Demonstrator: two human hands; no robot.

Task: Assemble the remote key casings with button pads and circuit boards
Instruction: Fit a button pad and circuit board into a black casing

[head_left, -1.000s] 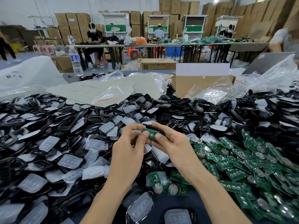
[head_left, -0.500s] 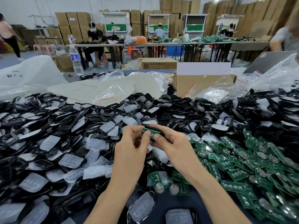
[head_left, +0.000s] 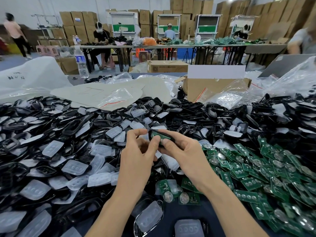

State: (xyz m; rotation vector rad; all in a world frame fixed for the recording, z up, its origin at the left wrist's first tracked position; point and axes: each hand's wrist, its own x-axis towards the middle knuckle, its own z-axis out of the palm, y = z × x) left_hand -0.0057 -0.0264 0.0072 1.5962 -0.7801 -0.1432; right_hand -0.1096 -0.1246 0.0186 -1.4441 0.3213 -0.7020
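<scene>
Above the middle of the table both hands hold one black key casing (head_left: 168, 136) with a green circuit board (head_left: 156, 134) seated in it. My right hand (head_left: 183, 151) grips the casing from the right, thumb on its near edge. My left hand (head_left: 136, 156) pinches its left end, the thumb pressing on the board. A wide heap of black casings (head_left: 73, 127) mixed with translucent button pads (head_left: 75, 167) covers the left and back. Green circuit boards (head_left: 256, 168) with round metal domes lie heaped at the right.
A cardboard box (head_left: 213, 88) and clear plastic bags (head_left: 222, 98) sit behind the heap, a water bottle (head_left: 81, 62) at back left. Near the front edge lie a casing with a pad (head_left: 148, 218) and loose boards (head_left: 189, 197). People work at far tables.
The casing with the board has turned a little in my hands, and my left thumb has slid further onto the board. A person at far left has walked on.
</scene>
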